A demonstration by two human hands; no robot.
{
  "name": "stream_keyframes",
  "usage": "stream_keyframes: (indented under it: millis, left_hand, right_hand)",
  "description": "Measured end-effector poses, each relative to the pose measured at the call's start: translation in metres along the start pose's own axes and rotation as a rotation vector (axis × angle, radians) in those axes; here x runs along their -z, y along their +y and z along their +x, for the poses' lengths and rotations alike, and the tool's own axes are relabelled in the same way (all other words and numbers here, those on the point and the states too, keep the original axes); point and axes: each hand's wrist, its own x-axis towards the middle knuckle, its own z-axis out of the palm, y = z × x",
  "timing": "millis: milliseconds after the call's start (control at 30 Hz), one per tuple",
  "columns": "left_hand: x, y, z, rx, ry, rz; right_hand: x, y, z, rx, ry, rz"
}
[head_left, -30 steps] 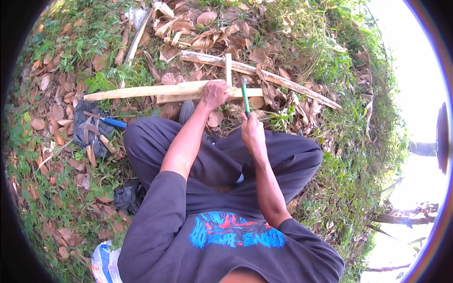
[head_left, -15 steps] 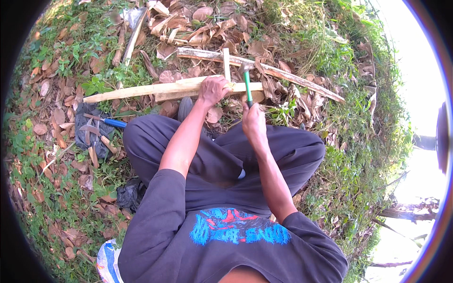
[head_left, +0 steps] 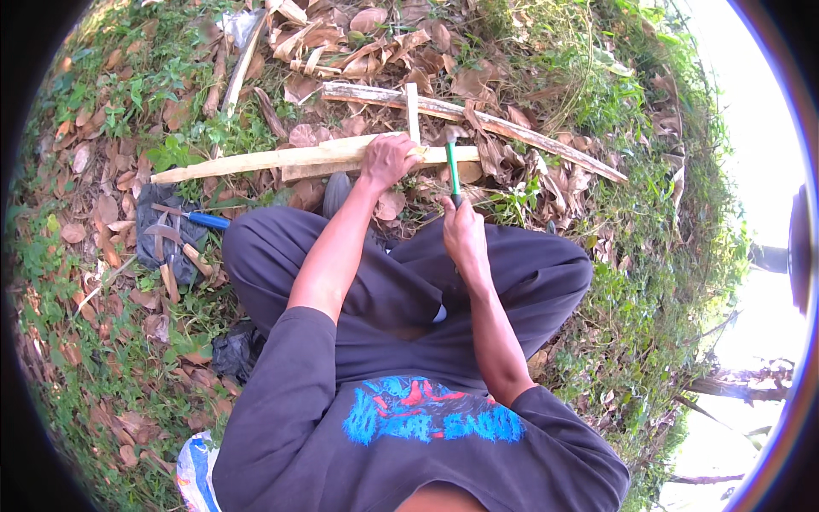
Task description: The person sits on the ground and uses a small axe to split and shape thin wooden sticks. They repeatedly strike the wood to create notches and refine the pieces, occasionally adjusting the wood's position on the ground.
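Observation:
A long pale strip of wood (head_left: 256,162) lies crosswise beyond my folded legs. Under its right part sits a thicker wooden block (head_left: 311,170). My left hand (head_left: 390,160) is closed over the strip's right end, where a short pale upright stick (head_left: 413,111) meets it and points away from me. Whether the stick is also gripped is hidden by the fingers. In my right hand (head_left: 463,226) is a hammer (head_left: 454,171) with a green and black handle. Its metal head is just right of the short stick, over the wood's right end.
A rough, bark-edged plank (head_left: 529,141) lies beyond the work. Several hand tools, among them a blue-handled one (head_left: 207,221) and a curved blade (head_left: 162,232), rest on a black plastic bag (head_left: 152,205) at left. Dry leaves (head_left: 358,51) and grass cover the ground.
My right hand and the hammer have shifted slightly right and toward me, and the hammer head has dropped a little. My left hand stays on the wood, almost unmoved.

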Motion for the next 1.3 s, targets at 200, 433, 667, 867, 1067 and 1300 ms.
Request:
stream_keyframes:
  millis: [200, 433, 667, 867, 1067, 1300]
  left_hand:
    - [0.003, 0.001, 0.006, -0.020, 0.001, 0.009]
    - [0.004, 0.000, 0.003, 0.013, -0.017, 0.023]
    - [-0.002, -0.007, 0.002, -0.023, 0.017, 0.032]
    - [0.004, 0.001, 0.006, -0.049, -0.001, 0.023]
    - [0.002, -0.001, 0.003, -0.009, 0.003, 0.026]
    - [0.001, -0.003, 0.001, -0.027, 0.005, 0.040]
  right_hand:
    - [-0.002, 0.002, 0.013, -0.014, -0.048, -0.092]
    - [0.018, -0.023, 0.016, 0.096, 0.145, 0.088]
    - [0.003, -0.012, 0.007, 0.119, 0.085, -0.043]
    - [-0.018, 0.010, 0.012, 0.057, 0.027, -0.115]
    - [0.010, -0.024, 0.013, 0.037, 0.144, 0.001]
    - [-0.001, -0.005, 0.016, 0.048, 0.086, -0.055]
